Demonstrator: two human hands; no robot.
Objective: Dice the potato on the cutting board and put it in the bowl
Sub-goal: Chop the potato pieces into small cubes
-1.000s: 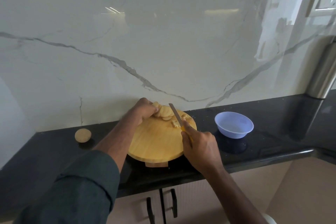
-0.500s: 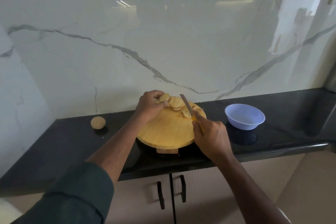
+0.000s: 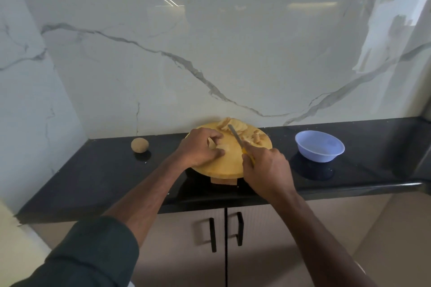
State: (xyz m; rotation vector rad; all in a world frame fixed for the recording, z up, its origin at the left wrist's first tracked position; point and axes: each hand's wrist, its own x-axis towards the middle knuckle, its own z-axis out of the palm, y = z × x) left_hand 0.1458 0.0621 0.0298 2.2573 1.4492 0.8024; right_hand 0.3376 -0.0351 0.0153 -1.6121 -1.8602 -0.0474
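Note:
A round wooden cutting board (image 3: 224, 163) lies on the black counter. Potato slices (image 3: 234, 124) are piled at its far edge, and some cut pieces (image 3: 255, 136) lie to the right of the blade. My left hand (image 3: 200, 148) pinches a few potato slices (image 3: 219, 145) at the board's middle left. My right hand (image 3: 268, 170) grips a knife (image 3: 235, 135) by its yellow handle, the blade pointing away across the board. A light blue bowl (image 3: 319, 145) stands to the right of the board and looks empty.
A whole unpeeled potato (image 3: 139, 145) sits on the black counter (image 3: 93, 177) to the left of the board. A marble wall rises right behind the board. Cabinet doors with black handles (image 3: 225, 230) are below the counter edge.
My left hand has come back from the pile at the board's far edge to the middle, bringing a few slices. The knife stays over the board; the camera has shifted.

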